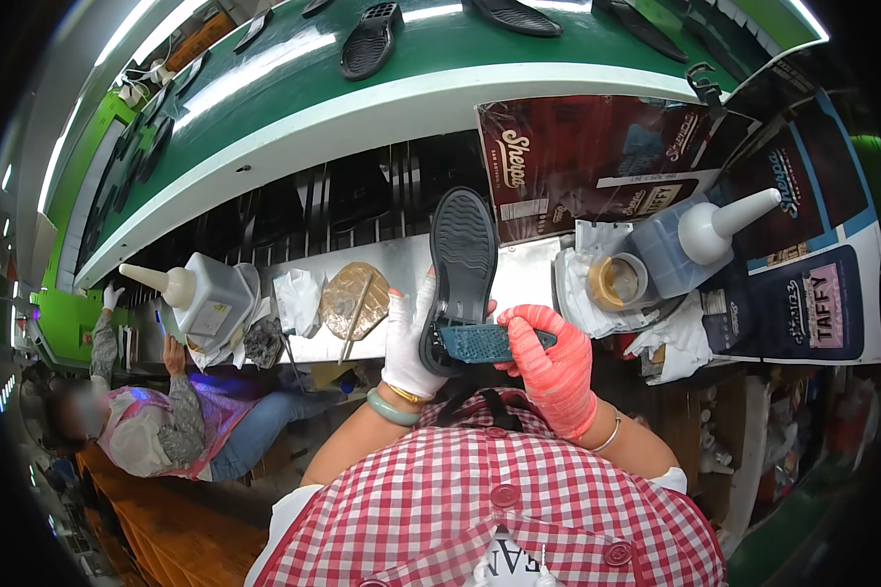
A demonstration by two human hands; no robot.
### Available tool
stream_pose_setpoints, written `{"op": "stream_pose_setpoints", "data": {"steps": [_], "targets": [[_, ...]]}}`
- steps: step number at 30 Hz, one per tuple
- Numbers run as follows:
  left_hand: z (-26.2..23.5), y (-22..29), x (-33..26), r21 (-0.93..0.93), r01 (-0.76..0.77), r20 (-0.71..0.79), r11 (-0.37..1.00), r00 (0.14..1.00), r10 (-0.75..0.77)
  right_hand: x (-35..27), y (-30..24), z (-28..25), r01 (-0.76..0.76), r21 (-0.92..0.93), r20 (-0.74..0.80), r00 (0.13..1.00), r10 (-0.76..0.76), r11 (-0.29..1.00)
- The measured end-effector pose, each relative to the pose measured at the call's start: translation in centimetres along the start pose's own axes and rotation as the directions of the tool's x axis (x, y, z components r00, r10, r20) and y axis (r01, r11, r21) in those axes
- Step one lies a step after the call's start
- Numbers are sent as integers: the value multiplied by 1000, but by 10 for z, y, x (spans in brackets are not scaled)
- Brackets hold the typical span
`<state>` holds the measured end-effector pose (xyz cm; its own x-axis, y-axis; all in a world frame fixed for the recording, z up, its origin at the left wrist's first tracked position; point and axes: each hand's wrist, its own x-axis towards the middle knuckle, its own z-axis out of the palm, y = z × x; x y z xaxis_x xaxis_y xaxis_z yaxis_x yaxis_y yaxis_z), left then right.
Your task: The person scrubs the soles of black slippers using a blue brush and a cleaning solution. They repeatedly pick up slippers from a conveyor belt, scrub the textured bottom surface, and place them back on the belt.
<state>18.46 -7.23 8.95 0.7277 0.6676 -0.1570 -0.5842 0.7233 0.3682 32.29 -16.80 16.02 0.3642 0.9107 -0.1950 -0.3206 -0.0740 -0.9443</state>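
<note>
A black shoe sole [463, 249] stands roughly lengthwise in front of me, its ridged tread towards me. My left hand [408, 338], in a white fingertip-less glove, is closed around its left edge near the heel. In a coral-red glove, my right hand [550, 370] grips a teal brush [477, 343] with a bumpy face. The brush lies across the heel end of the sole and seems to touch it. The glove hides part of the brush's handle.
Ahead runs a green conveyor belt [284, 83] with several black soles. A white-nozzled bottle [206, 298] stands left, another bottle [680, 245] right beside a tape roll [617, 282]. A stick [359, 311] lies on a round brown pad [350, 289]. A co-worker [157, 426] sits left.
</note>
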Motion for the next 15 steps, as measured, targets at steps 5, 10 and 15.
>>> {"op": "stream_pose_setpoints", "data": {"steps": [5,10,15], "targets": [[3,1,-2,64,9,-17,998,1000,-8,-3,-1,-1,6,-64,65,998,-2,998],[4,4,-4,15,66,24,998,998,-67,1,3,-7,50,-118,171,985,-30,992],[1,5,-11,-26,149,-4,989,989,-149,13,-7,-18,60,-203,352,936,15,977]]}}
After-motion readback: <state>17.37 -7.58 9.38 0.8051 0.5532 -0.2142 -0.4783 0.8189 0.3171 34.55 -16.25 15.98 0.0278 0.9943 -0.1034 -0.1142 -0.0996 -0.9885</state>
